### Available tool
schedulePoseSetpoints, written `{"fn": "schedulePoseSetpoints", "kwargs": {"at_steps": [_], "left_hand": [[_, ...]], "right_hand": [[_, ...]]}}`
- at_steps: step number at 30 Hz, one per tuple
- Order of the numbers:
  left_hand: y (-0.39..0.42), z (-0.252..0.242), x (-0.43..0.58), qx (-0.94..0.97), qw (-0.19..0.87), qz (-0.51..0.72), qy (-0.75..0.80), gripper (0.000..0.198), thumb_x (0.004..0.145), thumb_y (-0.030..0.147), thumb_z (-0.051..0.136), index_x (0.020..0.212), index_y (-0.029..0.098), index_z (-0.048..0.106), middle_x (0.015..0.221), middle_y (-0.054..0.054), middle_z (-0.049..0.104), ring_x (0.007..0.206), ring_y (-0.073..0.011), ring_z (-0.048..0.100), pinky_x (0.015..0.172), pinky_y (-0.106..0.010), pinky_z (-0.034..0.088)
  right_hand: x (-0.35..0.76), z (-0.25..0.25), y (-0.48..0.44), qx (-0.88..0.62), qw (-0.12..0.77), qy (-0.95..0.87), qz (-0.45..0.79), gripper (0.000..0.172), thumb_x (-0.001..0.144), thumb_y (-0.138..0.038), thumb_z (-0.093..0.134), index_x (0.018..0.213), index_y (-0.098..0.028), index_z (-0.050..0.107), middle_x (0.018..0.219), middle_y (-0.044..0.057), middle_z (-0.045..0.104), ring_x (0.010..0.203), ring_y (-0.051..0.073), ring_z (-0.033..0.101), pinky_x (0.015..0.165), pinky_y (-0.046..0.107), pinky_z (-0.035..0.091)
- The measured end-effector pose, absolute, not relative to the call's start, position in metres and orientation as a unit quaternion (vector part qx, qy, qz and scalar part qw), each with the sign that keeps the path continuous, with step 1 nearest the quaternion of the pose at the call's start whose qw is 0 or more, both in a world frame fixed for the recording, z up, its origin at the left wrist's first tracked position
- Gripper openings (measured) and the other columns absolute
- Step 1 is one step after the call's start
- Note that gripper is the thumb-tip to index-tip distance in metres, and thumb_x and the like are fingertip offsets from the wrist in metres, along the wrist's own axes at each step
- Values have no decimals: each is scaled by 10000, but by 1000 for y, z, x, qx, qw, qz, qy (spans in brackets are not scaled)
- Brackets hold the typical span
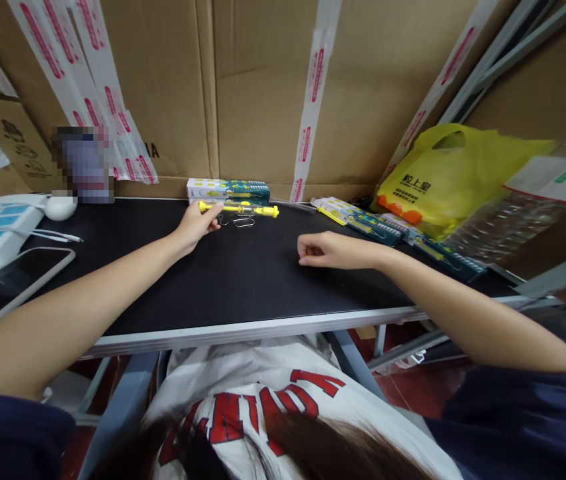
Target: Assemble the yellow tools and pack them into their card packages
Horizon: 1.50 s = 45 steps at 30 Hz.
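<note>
left hand (197, 227) pinches the end of a yellow tool (243, 210) lying loose on the black table (243, 293) before a box (227, 189); right hand (323, 252) rests curled, apparently empty, near more packaged tools (363, 223).

The tool (240, 210) lies before the box (227, 190) (on table (243, 280)).

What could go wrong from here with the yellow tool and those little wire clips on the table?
The left hand grips only one end of the yellow tool, so it might tip or slip if lifted. The small wire clips lie loose right beside it; dragging the tool could scatter them across the black table. The right hand rests curled, apart from both, so it likely could not steady them quickly.
</note>
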<state>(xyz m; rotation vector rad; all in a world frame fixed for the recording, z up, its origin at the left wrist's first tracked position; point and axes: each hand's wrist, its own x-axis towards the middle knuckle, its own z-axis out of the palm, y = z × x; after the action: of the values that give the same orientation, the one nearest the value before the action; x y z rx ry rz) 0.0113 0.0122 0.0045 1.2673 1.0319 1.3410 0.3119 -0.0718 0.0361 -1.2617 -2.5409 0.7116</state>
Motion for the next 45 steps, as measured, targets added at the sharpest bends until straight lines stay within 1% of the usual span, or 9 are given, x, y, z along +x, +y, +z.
{"fn": "schedulePoseSetpoints", "kwargs": {"at_steps": [3, 5, 7, 12, 16, 21, 31, 39, 45], "left_hand": [[11, 5, 10, 530, 501, 544, 415, 200, 893, 229, 695, 857, 179, 504, 630, 74, 508, 503, -42, 485, 591, -193, 498], [10, 5, 9, 534, 508, 542, 403, 266, 855, 274, 745, 838, 181, 496, 630, 78, 503, 508, -40, 484, 593, -191, 499], [9, 5, 9, 533, 515, 543, 395, 297, 837, 294, 764, 828, 183, 489, 624, 81, 491, 513, -41, 483, 590, -187, 495], [8, 5, 10, 526, 525, 540, 394, 188, 900, 222, 682, 859, 176, 505, 641, 76, 489, 516, -36, 469, 585, -177, 485], [7, 7, 11, 527, 529, 540, 389, 225, 901, 241, 683, 809, 176, 488, 638, 74, 478, 531, -37, 467, 598, -180, 490], [4, 9, 12, 544, 529, 531, 377, 315, 852, 310, 744, 769, 178, 470, 636, 80, 475, 540, -34, 460, 609, -184, 489], [5, 7, 11, 545, 538, 527, 369, 316, 831, 319, 769, 801, 172, 490, 645, 76, 485, 552, -38, 461, 600, -184, 498], [4, 8, 11, 566, 529, 517, 365, 349, 811, 357, 783, 777, 176, 486, 651, 74, 474, 544, -35, 466, 595, -181, 497], [3, 8, 12, 560, 525, 523, 370, 287, 854, 298, 741, 792, 177, 488, 659, 68, 480, 541, -34, 466, 594, -181, 496]], "right_hand": [[305, 33, -40, -427, 273, -817, 275, 348, 829, -501, 715, 866, -217, 518, 685, -26, 541, 590, 117, 538, 494, 259, 488], [298, 33, -19, -406, 349, -784, 315, 359, 798, -452, 769, 918, -217, 525, 761, -9, 562, 665, 128, 592, 538, 277, 567], [291, 32, -7, -390, 390, -761, 342, 381, 774, -436, 801, 934, -214, 535, 796, -5, 563, 703, 126, 616, 586, 287, 610], [280, 21, -7, -361, 436, -752, 337, 467, 731, -542, 805, 924, -205, 545, 809, -2, 582, 714, 116, 615, 628, 281, 618], [279, 16, -15, -341, 459, -764, 298, 501, 715, -580, 798, 930, -210, 538, 809, 0, 597, 707, 122, 606, 695, 320, 605], [285, 16, -16, -349, 490, -761, 242, 490, 720, -565, 794, 897, -224, 490, 859, 9, 590, 736, 135, 599, 720, 339, 570], [286, 14, -13, -331, 478, -774, 251, 457, 740, -530, 792, 917, -201, 529, 872, 17, 579, 729, 132, 596, 705, 336, 569], [288, 14, -15, -349, 469, -773, 245, 561, 692, -651, 790, 881, -221, 484, 864, 13, 585, 762, 147, 606, 709, 323, 541], [288, 15, -18, -338, 450, -791, 240, 535, 755, -678, 729, 905, -222, 492, 844, 11, 583, 718, 137, 593, 695, 329, 530]]}}
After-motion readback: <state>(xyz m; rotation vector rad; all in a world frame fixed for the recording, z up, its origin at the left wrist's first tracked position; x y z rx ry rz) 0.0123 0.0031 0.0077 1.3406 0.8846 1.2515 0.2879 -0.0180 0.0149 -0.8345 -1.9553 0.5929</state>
